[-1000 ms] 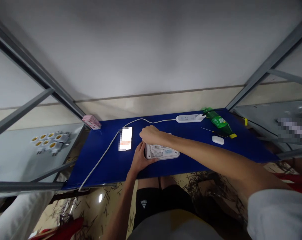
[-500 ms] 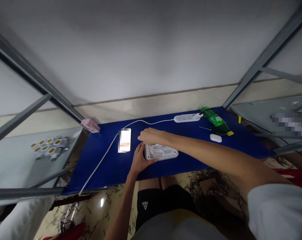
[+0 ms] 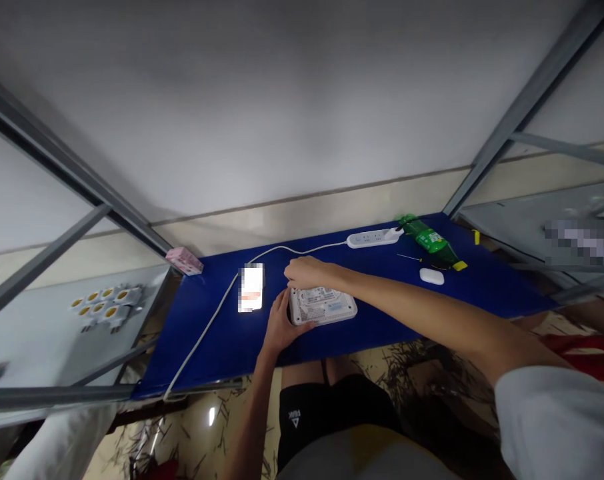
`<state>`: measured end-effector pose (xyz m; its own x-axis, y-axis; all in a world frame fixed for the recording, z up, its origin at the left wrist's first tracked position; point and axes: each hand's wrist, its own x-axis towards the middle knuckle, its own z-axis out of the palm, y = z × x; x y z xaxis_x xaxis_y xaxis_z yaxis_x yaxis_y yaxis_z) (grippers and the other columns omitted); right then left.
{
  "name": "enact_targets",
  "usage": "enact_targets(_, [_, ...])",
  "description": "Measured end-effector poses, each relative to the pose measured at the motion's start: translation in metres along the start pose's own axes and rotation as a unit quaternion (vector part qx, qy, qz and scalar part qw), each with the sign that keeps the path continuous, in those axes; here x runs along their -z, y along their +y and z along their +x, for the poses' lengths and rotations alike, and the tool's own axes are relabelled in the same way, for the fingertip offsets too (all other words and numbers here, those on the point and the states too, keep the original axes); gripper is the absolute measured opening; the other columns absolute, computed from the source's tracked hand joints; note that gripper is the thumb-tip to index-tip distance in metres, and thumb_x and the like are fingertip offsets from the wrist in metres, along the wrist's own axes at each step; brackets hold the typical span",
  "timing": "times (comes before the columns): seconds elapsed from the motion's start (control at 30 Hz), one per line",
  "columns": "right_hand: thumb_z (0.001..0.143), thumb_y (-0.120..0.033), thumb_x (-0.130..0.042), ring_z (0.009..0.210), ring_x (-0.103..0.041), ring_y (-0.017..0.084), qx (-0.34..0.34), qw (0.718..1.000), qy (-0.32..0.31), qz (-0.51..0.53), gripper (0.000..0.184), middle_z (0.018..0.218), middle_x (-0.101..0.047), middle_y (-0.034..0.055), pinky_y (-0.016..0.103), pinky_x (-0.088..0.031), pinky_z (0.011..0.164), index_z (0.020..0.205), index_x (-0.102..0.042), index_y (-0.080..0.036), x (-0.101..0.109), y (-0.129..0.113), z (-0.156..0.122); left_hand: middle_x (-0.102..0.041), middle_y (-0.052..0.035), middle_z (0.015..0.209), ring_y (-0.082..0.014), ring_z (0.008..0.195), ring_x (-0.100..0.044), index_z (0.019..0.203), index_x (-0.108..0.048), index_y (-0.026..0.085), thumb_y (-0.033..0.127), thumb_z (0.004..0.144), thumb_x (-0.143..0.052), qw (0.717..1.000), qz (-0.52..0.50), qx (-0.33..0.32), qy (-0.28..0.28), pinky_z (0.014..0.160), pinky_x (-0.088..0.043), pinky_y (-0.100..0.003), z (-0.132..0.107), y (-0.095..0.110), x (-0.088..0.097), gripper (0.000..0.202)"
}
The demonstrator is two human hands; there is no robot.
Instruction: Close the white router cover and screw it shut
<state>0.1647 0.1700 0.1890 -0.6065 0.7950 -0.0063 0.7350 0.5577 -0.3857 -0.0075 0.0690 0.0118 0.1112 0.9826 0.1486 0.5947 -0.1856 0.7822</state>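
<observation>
A white flat router-like box [image 3: 325,306] lies underside up on the blue table [image 3: 217,333], with vent holes and a label showing. My left hand [image 3: 279,324] grips its near left corner, fingers curled round the edge. My right hand [image 3: 303,272] rests closed on the box's far left corner; what its fingertips hold, if anything, is hidden. A lit phone [image 3: 251,296] lies just left of both hands.
A white power strip [image 3: 373,237] with a long cable [image 3: 207,327] sits at the back. A green bottle [image 3: 429,241], a thin screwdriver [image 3: 410,257] and a small white case [image 3: 431,276] lie at the right. A pink box [image 3: 184,261] and lamp sockets [image 3: 102,307] lie at the left. Metal frame bars flank the table.
The box now lies flatter with more of its underside showing. My right hand has shifted slightly toward its far corner. The view has drifted a little.
</observation>
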Motion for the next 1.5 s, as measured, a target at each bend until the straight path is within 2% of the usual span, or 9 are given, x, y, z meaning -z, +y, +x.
enact_targets(0.13, [0.102,-0.019,-0.082,0.093,-0.075,0.022,0.005,0.999,-0.039,0.001,0.011,0.104,-0.089,0.0113,0.033,-0.053,0.090,0.096,-0.090,-0.015,0.018,0.014,-0.010,-0.060,-0.0254,0.179,-0.0539,0.171,-0.056,0.175,-0.057,0.025,0.065,0.075,-0.103,1.000,0.001,-0.012,0.002,0.141,-0.047,-0.077,-0.001,0.000,0.000,0.117])
enact_targets(0.33, [0.107,-0.027,-0.075,0.107,-0.083,0.025,-0.005,0.989,-0.012,0.150,0.019,0.114,-0.092,0.0101,0.035,-0.059,0.101,0.111,-0.091,-0.018,0.033,0.058,-0.035,-0.056,-0.0296,0.182,-0.0567,0.173,-0.052,0.177,-0.053,0.022,0.064,0.070,-0.105,1.000,-0.001,0.004,-0.026,0.145,-0.042,-0.074,0.002,0.004,0.002,0.126])
enact_targets(0.5, [0.108,-0.030,-0.069,0.110,-0.085,0.026,-0.089,0.959,0.116,0.241,0.023,0.116,-0.092,0.0107,0.038,-0.064,0.104,0.112,-0.089,-0.019,-0.014,0.123,-0.084,-0.056,-0.0280,0.182,-0.0569,0.173,-0.051,0.179,-0.053,0.024,0.066,0.073,-0.101,1.000,0.001,0.004,-0.028,0.146,-0.040,-0.076,0.001,0.001,0.003,0.124])
enact_targets(0.57, [0.105,-0.027,-0.067,0.108,-0.085,0.026,-0.148,0.944,0.200,0.214,0.023,0.115,-0.092,0.0091,0.042,-0.066,0.107,0.114,-0.088,-0.023,-0.042,0.146,-0.110,-0.059,-0.0235,0.180,-0.0539,0.172,-0.053,0.177,-0.056,0.029,0.066,0.082,-0.093,1.000,0.004,0.000,-0.017,0.145,-0.043,-0.075,0.000,0.000,0.003,0.109])
enact_targets(0.67, [0.099,-0.021,-0.068,0.113,-0.082,0.034,-0.194,0.934,0.233,0.189,0.027,0.116,-0.091,0.0118,0.055,-0.064,0.111,0.116,-0.088,-0.025,-0.080,0.165,-0.144,-0.064,-0.0181,0.178,-0.0483,0.170,-0.058,0.173,-0.062,0.034,0.067,0.096,-0.076,1.000,0.012,-0.008,0.000,0.143,-0.048,-0.070,-0.001,0.002,0.004,0.084])
enact_targets(0.93, [0.108,-0.033,-0.062,0.145,-0.069,0.041,-0.226,0.923,0.295,0.101,0.045,0.154,-0.077,0.0198,0.061,-0.057,0.123,0.147,-0.083,-0.027,-0.120,0.161,-0.176,-0.078,-0.0166,0.165,-0.0372,0.159,-0.071,0.154,-0.075,0.025,0.067,0.117,-0.042,0.996,0.012,0.042,0.076,0.140,-0.052,-0.057,-0.003,0.019,0.000,0.065])
enact_targets(1.17, [0.114,-0.034,-0.052,0.136,-0.071,0.040,-0.250,0.913,0.300,0.118,0.040,0.143,-0.079,0.0229,0.054,-0.060,0.122,0.136,-0.083,-0.024,-0.111,0.170,-0.181,-0.091,-0.0146,0.136,-0.0371,0.128,-0.085,0.133,-0.081,0.022,0.066,0.107,-0.065,0.983,0.021,0.099,0.152,0.120,-0.067,-0.055,-0.008,0.034,-0.003,0.054])
enact_targets(1.33, [0.111,-0.029,-0.050,0.120,-0.073,0.039,-0.269,0.911,0.293,0.113,0.039,0.134,-0.082,0.0224,0.051,-0.064,0.109,0.130,-0.084,-0.025,-0.102,0.167,-0.184,-0.090,-0.0146,0.133,-0.0377,0.128,-0.082,0.119,-0.084,0.022,0.050,0.097,-0.079,0.984,0.040,0.075,0.160,0.124,-0.063,-0.055,0.022,0.059,0.002,0.036])
enact_targets(1.5, [0.110,-0.026,-0.049,0.116,-0.075,0.040,-0.278,0.909,0.289,0.112,0.039,0.130,-0.083,0.0212,0.051,-0.065,0.107,0.121,-0.087,-0.029,-0.099,0.165,-0.185,-0.089,-0.0047,0.096,-0.0299,0.101,-0.084,0.098,-0.083,0.025,0.049,0.099,-0.076,0.981,0.036,0.074,0.177,0.106,-0.067,-0.046,0.053,0.088,0.029,0.025])
